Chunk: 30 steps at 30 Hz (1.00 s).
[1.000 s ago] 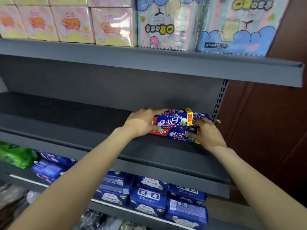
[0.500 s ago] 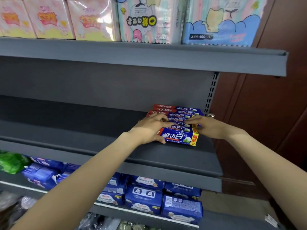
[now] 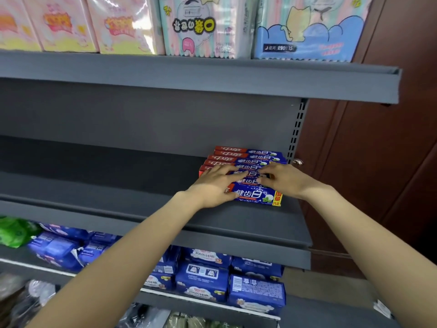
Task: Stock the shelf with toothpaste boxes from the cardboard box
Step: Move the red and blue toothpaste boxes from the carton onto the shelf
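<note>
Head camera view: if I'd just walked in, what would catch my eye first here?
Probably the red-and-blue toothpaste boxes, laid in a row at the right end of the otherwise bare grey middle shelf. The left hand and right hand rest on top of them. Above, pastel packs crowd the top shelf.

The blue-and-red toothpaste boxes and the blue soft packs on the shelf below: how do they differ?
The blue-and-red toothpaste boxes are slim, rigid cartons, lined in a tidy row under both hands; the blue soft packs are plump, glossy bags, untouched, one shelf lower. Both are mostly blue with white print.
</note>
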Each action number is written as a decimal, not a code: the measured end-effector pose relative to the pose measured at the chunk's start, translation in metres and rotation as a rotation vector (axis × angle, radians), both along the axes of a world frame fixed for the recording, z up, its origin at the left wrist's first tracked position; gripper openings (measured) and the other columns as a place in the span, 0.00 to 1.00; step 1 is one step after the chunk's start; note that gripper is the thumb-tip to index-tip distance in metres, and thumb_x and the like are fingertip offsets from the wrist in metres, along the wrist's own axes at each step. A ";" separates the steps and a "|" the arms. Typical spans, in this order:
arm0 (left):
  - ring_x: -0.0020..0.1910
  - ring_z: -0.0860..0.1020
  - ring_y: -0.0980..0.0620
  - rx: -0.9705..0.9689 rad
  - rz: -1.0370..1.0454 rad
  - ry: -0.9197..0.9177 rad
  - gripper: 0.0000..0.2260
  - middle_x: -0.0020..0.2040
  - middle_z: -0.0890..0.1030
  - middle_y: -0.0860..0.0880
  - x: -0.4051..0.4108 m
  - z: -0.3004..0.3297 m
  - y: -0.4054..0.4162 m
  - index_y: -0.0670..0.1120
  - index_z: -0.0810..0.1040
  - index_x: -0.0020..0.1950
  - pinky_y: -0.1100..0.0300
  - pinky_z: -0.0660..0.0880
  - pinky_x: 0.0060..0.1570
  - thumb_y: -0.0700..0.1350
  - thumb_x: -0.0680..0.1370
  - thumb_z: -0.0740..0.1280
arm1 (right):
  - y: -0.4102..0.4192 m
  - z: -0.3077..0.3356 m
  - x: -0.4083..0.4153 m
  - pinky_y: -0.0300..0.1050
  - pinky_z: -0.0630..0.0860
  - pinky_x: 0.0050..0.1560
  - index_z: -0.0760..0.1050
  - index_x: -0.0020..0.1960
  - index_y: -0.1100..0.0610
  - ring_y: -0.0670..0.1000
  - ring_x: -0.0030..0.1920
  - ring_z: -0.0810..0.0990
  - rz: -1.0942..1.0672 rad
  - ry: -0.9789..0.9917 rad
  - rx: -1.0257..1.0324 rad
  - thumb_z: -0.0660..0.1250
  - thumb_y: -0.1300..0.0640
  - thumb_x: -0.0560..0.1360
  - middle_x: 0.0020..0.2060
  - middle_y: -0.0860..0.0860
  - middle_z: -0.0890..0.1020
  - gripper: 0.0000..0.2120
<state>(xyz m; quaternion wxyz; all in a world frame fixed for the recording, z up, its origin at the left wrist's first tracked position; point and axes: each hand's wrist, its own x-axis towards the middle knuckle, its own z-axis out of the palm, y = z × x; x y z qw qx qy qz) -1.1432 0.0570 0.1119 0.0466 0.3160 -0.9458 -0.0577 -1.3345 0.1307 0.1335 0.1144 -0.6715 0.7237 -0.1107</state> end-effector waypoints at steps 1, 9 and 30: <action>0.75 0.53 0.50 0.026 0.007 0.034 0.27 0.76 0.57 0.52 0.000 0.001 0.000 0.57 0.56 0.76 0.54 0.52 0.73 0.50 0.79 0.63 | 0.001 -0.002 0.000 0.44 0.64 0.66 0.70 0.69 0.56 0.53 0.67 0.69 -0.005 -0.010 -0.019 0.59 0.47 0.79 0.68 0.53 0.71 0.22; 0.62 0.72 0.51 0.118 0.145 0.348 0.14 0.65 0.74 0.49 0.026 0.025 0.005 0.50 0.75 0.63 0.55 0.69 0.63 0.44 0.77 0.64 | 0.004 0.000 0.017 0.43 0.69 0.59 0.74 0.64 0.58 0.54 0.61 0.74 -0.071 -0.034 -0.155 0.62 0.54 0.78 0.64 0.54 0.75 0.16; 0.39 0.81 0.48 -0.119 0.745 0.711 0.05 0.36 0.83 0.49 0.549 0.035 0.042 0.48 0.78 0.42 0.50 0.78 0.45 0.44 0.76 0.64 | -0.047 -0.008 0.553 0.50 0.77 0.48 0.81 0.50 0.51 0.55 0.45 0.81 0.380 -0.331 -0.333 0.63 0.56 0.75 0.42 0.52 0.84 0.09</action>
